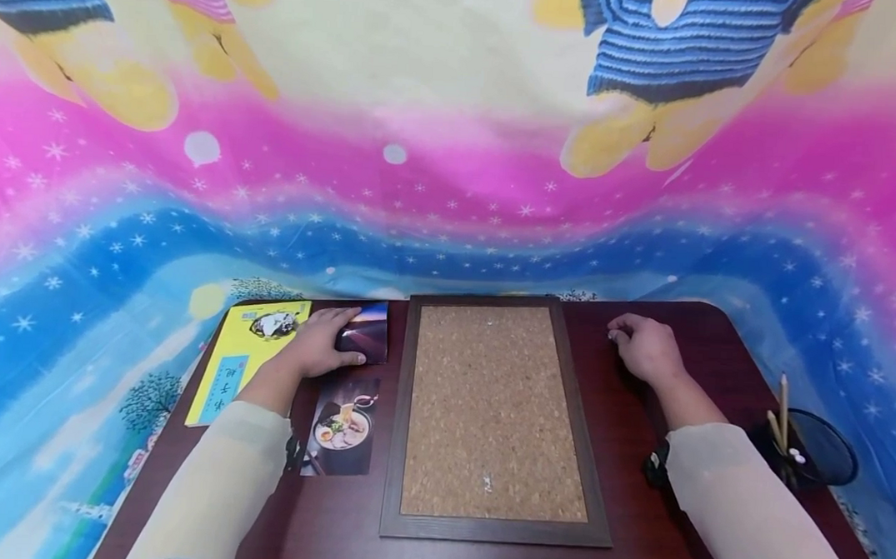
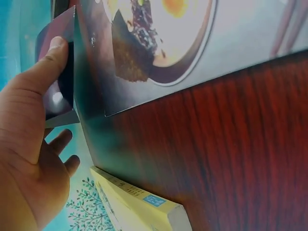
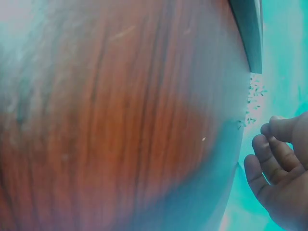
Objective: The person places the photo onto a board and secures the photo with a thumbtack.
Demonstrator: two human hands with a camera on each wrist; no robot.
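Note:
My left hand (image 1: pixel 323 341) holds a dark photo card (image 1: pixel 371 326) with a purple and blue sky at the far left of the table. In the left wrist view, the thumb (image 2: pixel 57 48) lies across the card's face. Part of the other fingers is hidden behind the card. My right hand (image 1: pixel 644 346) is over the table right of the board, its fingers loosely curled and thumb near the index finger. No object shows clearly at its fingertips. Nearer me lies a photo card of ramen (image 1: pixel 342 429). A brown-framed cork board (image 1: pixel 499 398) stands between the hands.
A yellow booklet (image 1: pixel 216 336) lies at the left edge, partly under the left forearm. Small shiny bits (image 1: pixel 487 483) sit on the cork. At right, a black mesh holder (image 1: pixel 831 455) contains pencils. A printed cloth (image 1: pixel 452 188) hangs behind the table.

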